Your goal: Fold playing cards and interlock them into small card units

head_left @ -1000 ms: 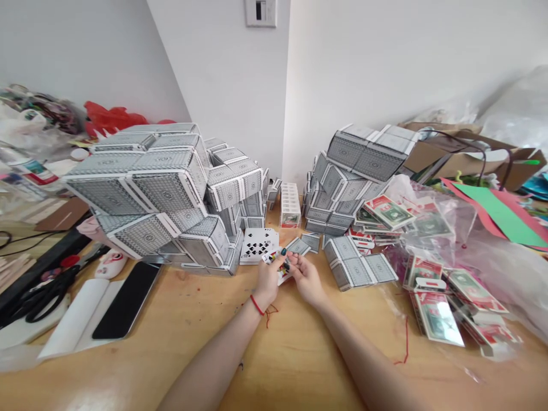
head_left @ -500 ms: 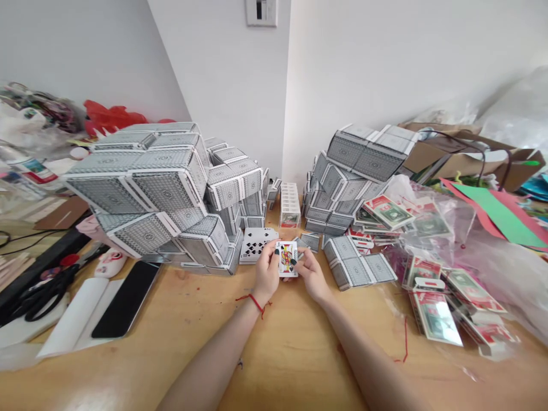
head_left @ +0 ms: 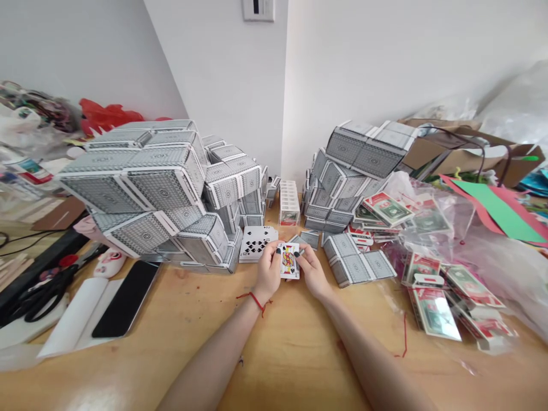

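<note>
Between both hands I hold a face-up jack playing card (head_left: 289, 262) low over the wooden table. My left hand (head_left: 269, 267) pinches its left edge, thumb on the face; a red string bracelet circles that wrist. On the other side my right hand (head_left: 311, 269) grips the right edge, its dark-nailed thumb also on the face. Whether more cards lie behind the jack I cannot tell. Just beyond my left hand rests a stack of face-up cards (head_left: 253, 242) showing spades. Some folded grey-backed cards (head_left: 309, 238) lie beyond my right hand.
Tall block structures of folded cards rise at left (head_left: 162, 188) and right (head_left: 355, 151). A clear case (head_left: 289, 200) stands between them. A low card block (head_left: 357, 262) and loose card boxes (head_left: 434, 311) are at right. A phone (head_left: 126, 299) and scissors (head_left: 49, 291) lie left.
My right thumb has shifted up the card's right side, and the card has turned slightly. Both hands stay close together in nearly the same place. The view has tilted a little.
</note>
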The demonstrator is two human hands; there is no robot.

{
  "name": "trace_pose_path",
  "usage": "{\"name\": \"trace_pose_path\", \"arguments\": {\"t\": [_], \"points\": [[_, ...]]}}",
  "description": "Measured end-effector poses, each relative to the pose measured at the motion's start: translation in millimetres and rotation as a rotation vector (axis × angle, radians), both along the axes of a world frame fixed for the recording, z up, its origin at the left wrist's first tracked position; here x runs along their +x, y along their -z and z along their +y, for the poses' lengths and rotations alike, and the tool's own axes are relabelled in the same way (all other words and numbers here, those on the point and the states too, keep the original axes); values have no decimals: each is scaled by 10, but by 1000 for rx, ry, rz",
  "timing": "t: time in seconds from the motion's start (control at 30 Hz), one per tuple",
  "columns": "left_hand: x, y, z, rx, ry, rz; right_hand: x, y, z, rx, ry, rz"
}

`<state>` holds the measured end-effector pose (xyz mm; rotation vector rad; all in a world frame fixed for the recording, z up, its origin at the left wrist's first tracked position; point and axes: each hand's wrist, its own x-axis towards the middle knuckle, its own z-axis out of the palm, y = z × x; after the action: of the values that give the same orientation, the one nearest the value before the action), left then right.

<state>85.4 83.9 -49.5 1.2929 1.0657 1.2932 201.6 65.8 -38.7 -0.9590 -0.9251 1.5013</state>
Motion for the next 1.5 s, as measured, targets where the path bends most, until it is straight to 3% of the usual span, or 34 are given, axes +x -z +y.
{"name": "trace_pose_path", "arguments": {"t": [0.47, 0.73, 0.93, 1.13, 1.3, 1.5], "points": [[21, -32, -26, -16, -50, 31, -4, 28, -8, -23, 53, -27], [-10, -62, -36, 19, -101, 95, 13, 34, -22, -128, -94, 141], [-97, -113, -14, 57, 52, 158, 28, 30, 7, -215, -162, 115], [-142, -151, -5, 100, 147, 132, 43, 135, 32, -106, -76, -22], [-151, -112, 31, 105, 33, 286, 51, 151, 45, -13, 36, -135], [-144, -95, 17, 129, -4, 398, 54, 157, 47, 53, 6, -209]]}}
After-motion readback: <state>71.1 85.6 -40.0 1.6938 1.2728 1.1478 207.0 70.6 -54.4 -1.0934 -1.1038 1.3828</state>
